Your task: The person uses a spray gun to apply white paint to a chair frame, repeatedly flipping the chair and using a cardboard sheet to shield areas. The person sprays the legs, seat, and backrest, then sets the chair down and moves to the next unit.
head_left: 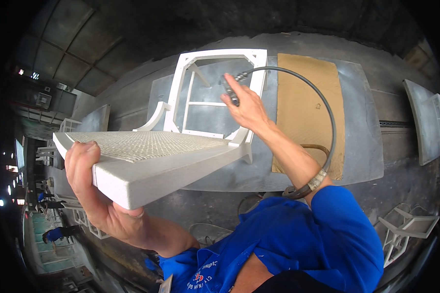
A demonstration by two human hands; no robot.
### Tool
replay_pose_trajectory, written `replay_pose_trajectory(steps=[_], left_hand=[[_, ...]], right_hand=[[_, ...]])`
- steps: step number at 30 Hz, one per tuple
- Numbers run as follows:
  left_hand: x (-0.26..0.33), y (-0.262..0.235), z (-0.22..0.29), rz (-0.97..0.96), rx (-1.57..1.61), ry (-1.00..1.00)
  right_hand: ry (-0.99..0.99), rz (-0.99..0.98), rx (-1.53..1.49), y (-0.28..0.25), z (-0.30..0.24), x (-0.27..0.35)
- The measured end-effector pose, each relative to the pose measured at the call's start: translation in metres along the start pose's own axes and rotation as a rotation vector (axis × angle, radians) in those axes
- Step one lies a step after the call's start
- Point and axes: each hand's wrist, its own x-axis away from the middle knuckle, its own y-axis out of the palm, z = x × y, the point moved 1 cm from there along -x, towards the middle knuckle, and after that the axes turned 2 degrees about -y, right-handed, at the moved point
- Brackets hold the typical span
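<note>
Left hand (99,198) clamps one corner of the white chair (193,160), which extends away rightward.

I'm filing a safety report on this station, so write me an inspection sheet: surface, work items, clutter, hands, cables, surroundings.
Surface: large grey board.
Job's things: white chair with a woven panel, its seat frame open; metal tool, blurred.
Clutter: brown cardboard lying on the board.
Hands: left hand grips the corner by the woven panel; right hand holds the metal tool.
Cables: dark hose arcs from the tool over the cardboard towards the right elbow.
Surroundings: white frame and grey panel at right; people in blue at far left, too small for detail.
</note>
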Motion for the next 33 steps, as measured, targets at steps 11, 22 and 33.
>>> replay_pose_trajectory(steps=[11,22,33], left_hand=[[-0.002,-0.002,0.008,-0.078,-0.139,0.058],[-0.003,-0.013,0.000,-0.088,-0.112,0.040],[-0.002,-0.015,-0.004,-0.105,-0.064,-0.020]], right_hand=[[-0.177,-0.082,-0.160,0.024,0.020,-0.006],[0.053,-0.380,-0.334,-0.014,0.035,-0.042],[0.119,-0.702,-0.425,-0.037,0.035,-0.013]])
